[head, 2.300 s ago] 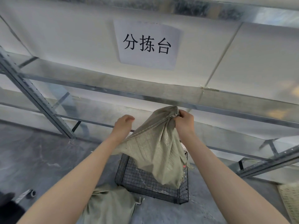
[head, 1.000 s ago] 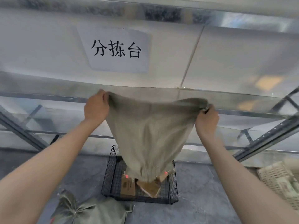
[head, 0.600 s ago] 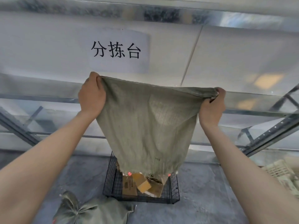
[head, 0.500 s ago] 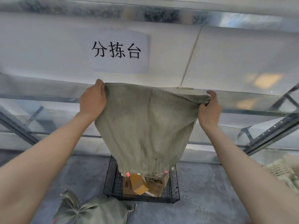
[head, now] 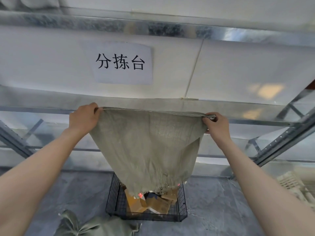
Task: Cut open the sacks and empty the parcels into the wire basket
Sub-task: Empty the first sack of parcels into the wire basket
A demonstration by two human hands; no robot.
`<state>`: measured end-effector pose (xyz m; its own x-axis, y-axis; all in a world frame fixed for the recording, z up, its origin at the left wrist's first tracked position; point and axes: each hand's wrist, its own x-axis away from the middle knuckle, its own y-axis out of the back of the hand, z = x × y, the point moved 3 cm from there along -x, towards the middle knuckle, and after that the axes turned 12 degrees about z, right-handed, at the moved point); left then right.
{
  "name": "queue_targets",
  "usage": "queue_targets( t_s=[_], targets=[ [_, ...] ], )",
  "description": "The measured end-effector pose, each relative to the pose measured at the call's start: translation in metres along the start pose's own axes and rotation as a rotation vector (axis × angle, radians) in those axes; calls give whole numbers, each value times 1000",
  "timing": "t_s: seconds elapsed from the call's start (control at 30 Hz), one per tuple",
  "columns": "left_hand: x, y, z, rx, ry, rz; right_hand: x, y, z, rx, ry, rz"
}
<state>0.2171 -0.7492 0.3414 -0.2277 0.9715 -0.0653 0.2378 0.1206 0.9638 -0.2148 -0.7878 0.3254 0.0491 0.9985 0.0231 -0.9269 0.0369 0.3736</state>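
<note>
The left hand [head: 83, 118] and the right hand [head: 216, 125] each grip one upper corner of a green woven sack [head: 146, 147], which hangs open-end-down over the wire basket [head: 112, 193]. Brown parcels [head: 136, 202] lie inside the wire basket. A second sack [head: 95, 227] lies on the floor just beside the wire basket, at its near left corner.

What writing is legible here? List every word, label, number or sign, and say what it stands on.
"分拣台": black characters on the white paper sheet stuck to the wall panel.
Any labels on the parcels in the wire basket: too blurred to read.
On the sack: no print visible.
</note>
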Motion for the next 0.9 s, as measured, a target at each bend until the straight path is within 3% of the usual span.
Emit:
queue_targets(
  t_s=[0.27, 0.4, 0.57, 0.67, 0.9],
  targets=[
    [9, 6, 15, 282, 92, 140, 10, 14, -6, -56, -65, 11],
    [18, 14, 21, 423, 148, 109, 17, 19, -3, -12, -47, 9],
    [25, 14, 31, 845, 244, 83, 24, 23, 3, 199, 69, -47],
    [27, 14, 34, 1046, 299, 63, 23, 23, 4, 132, 31, -18],
    [25, 17, 43, 1163, 325, 30, 21, 19, -3, 123, -76, 58]
  ],
)
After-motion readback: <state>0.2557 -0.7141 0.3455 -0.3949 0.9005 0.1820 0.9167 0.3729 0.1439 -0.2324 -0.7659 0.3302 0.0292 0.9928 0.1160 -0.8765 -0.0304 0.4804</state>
